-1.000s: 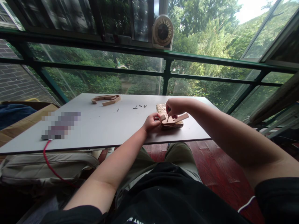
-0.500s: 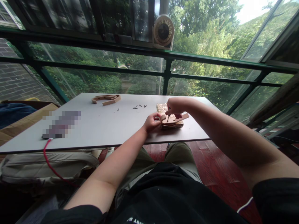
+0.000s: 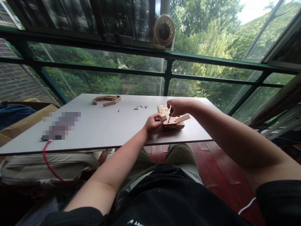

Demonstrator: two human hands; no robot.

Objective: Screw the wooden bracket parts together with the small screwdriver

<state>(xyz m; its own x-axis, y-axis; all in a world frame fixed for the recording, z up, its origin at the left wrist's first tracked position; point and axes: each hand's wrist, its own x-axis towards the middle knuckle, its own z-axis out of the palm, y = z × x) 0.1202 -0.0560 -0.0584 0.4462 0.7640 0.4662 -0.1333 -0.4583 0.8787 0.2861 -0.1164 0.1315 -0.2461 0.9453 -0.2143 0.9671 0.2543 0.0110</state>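
Note:
My right hand (image 3: 180,107) is wrapped round the dark handle of a screwdriver (image 3: 169,115). Its thin shaft slants down to a hole or screw in a curved wooden hook (image 3: 182,119); which of the two, I cannot tell. The hook lies on a rough, light-coloured wooden block (image 3: 162,109) near the table's front edge. With fingers and thumb closed, my left hand (image 3: 152,123) grips the hook's bent left end, beside the block.
More curved wooden pieces (image 3: 111,101) lie at the back left of the white table (image 3: 98,125). Several loose screws (image 3: 141,107) are scattered left of the block. A blurred-out device (image 3: 62,125) with a red cable (image 3: 48,160) rests at the left edge. A round fan (image 3: 164,30) stands behind the railing.
My right hand has shifted its fingers on the screwdriver, so more of the dark handle now shows. The left hand, hook and block stay where they were.

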